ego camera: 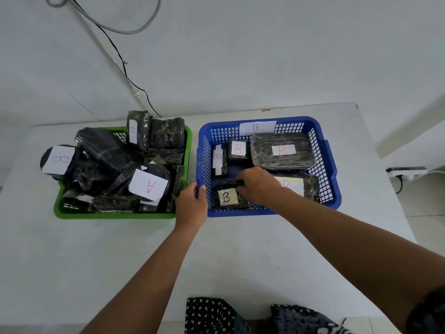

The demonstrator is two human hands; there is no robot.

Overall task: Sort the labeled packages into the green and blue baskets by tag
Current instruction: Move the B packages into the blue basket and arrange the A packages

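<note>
A blue basket point(331, 165) stands on the right of the table with a "B" tag on its far wall. Several black wrapped packages tagged "B" lie in it. My right hand point(258, 183) reaches into the basket and grips the far edge of a small black package point(228, 197) tagged "B" at the near left corner. My left hand point(192, 201) holds the blue basket's left rim. The green basket point(115, 214) on the left is piled with black packages; one shows an "A" tag point(148, 185), two show "B" tags point(57, 160).
The baskets sit side by side on a white table point(240, 261) against a white wall. Cables run down the wall behind the green basket. A power strip point(407, 171) lies beyond the table's right edge. Patterned fabric shows at the bottom edge.
</note>
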